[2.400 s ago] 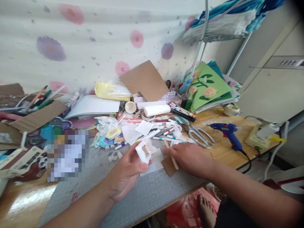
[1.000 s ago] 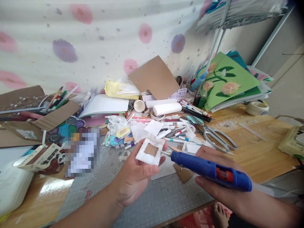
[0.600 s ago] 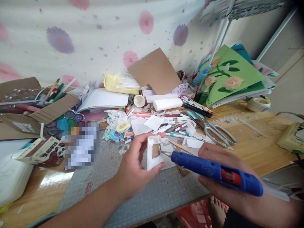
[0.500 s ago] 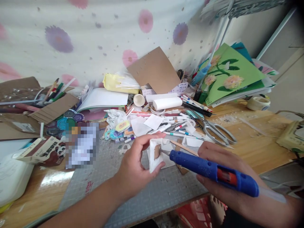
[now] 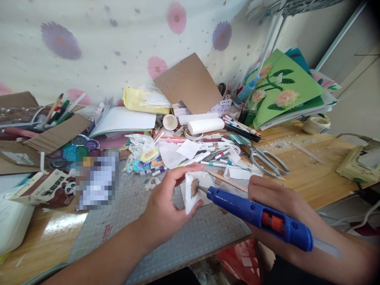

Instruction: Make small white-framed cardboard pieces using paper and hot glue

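Left hand (image 5: 166, 200), partly curled, pinches one white-edged square (image 5: 188, 194); right hand (image 5: 276, 194) wraps one blue glue gun (image 5: 237, 206), nozzle at square's brown centre. One scissors pair (image 5: 253, 150) on worktop (image 5: 311, 186).

My bare left forearm (image 5: 109, 253) slants up from the lower left, and my left hand (image 5: 166, 206) curves into a C at its end, fingers (image 5: 182, 173) above and thumb (image 5: 192, 209) below, set in a pinch. My bare right forearm (image 5: 341, 249) reaches in from the lower right, its right hand (image 5: 273, 198) curled in a grip, turned toward the left one, the two apart
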A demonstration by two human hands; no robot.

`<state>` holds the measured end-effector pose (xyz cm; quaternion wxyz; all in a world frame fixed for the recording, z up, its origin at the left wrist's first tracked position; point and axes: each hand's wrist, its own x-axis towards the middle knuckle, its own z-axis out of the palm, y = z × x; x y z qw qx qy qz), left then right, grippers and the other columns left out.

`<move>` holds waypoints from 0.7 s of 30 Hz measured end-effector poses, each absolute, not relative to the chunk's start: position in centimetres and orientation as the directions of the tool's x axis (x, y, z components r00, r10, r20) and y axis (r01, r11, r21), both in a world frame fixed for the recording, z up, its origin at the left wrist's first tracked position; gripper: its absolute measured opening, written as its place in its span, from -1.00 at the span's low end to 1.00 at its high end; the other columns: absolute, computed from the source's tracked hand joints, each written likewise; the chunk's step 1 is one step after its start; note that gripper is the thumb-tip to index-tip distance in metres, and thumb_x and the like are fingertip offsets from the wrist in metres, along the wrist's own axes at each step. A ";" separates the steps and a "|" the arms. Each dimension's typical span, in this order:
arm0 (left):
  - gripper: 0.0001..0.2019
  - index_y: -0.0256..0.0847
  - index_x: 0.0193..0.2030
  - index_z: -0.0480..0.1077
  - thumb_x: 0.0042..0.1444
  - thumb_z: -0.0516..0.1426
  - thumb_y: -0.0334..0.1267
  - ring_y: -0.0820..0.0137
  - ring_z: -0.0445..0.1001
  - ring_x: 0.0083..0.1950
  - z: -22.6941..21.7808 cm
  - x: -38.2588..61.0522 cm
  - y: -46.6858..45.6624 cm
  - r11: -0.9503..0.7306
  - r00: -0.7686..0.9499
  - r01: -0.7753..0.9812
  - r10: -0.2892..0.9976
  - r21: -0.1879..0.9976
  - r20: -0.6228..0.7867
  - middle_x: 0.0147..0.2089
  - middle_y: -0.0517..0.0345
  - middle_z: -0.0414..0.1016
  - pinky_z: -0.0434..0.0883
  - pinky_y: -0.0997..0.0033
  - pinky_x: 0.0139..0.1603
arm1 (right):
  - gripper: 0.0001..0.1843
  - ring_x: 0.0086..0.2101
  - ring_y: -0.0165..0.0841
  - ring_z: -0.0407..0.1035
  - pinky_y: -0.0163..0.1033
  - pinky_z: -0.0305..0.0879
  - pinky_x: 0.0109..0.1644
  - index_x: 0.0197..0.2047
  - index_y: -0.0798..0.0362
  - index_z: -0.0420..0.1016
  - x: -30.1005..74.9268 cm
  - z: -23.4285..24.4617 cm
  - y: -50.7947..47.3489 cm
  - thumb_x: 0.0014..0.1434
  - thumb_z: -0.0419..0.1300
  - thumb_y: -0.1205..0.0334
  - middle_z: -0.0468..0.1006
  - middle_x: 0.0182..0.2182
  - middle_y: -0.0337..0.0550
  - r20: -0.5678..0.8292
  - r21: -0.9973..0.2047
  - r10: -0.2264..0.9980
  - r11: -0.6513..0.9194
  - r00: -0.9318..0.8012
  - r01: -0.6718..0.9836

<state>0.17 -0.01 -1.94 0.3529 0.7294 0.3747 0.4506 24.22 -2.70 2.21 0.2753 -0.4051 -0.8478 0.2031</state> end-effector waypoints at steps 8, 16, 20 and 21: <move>-0.39 0.09 0.03 0.28 -0.17 0.35 -0.39 0.27 0.44 0.04 -1.3 0.4 -0.1 -0.035 0.278 -0.310 0.952 0.950 0.126 0.07 0.18 0.48 0.38 0.34 -0.05 | -0.88 -0.35 -0.26 0.40 -0.23 0.35 -0.38 -0.45 -0.07 0.37 24.6 1.5 -2.8 0.11 0.13 0.31 0.47 -0.40 -0.19 0.342 -0.622 0.812 0.572 -0.472 0.535; -0.44 -0.03 0.03 0.35 -0.17 0.34 -0.35 0.21 0.25 0.24 -0.9 1.2 -1.1 0.179 0.336 -0.540 0.942 0.822 0.015 0.15 0.07 0.42 0.17 0.15 0.22 | -0.89 -0.40 -0.28 0.37 -0.20 0.33 -0.39 -0.28 -0.09 0.39 23.5 0.1 -2.3 0.13 0.10 0.33 0.42 -0.44 -0.21 0.358 -0.667 0.824 0.555 -0.439 0.497; -0.42 -0.03 0.02 0.36 -0.21 0.37 -0.33 0.23 0.32 0.15 -1.1 1.2 -1.1 0.190 0.279 -0.544 0.960 0.817 -0.037 0.09 0.11 0.46 0.14 0.14 0.23 | -0.86 -0.42 -0.35 0.32 -0.24 0.29 -0.40 -0.32 -0.03 0.32 23.0 -0.8 -2.6 0.09 0.11 0.42 0.35 -0.41 -0.23 0.320 -0.698 0.810 0.553 -0.491 0.456; -0.41 -0.03 0.02 0.35 -0.22 0.37 -0.33 0.24 0.34 0.13 -1.2 1.2 -1.1 0.188 0.260 -0.542 0.964 0.819 -0.049 0.07 0.12 0.47 0.14 0.16 0.23 | -0.86 -0.43 -0.37 0.31 -0.27 0.27 -0.40 -0.33 -0.02 0.31 22.9 -1.0 -2.7 0.09 0.12 0.43 0.34 -0.40 -0.24 0.321 -0.695 0.805 0.558 -0.499 0.453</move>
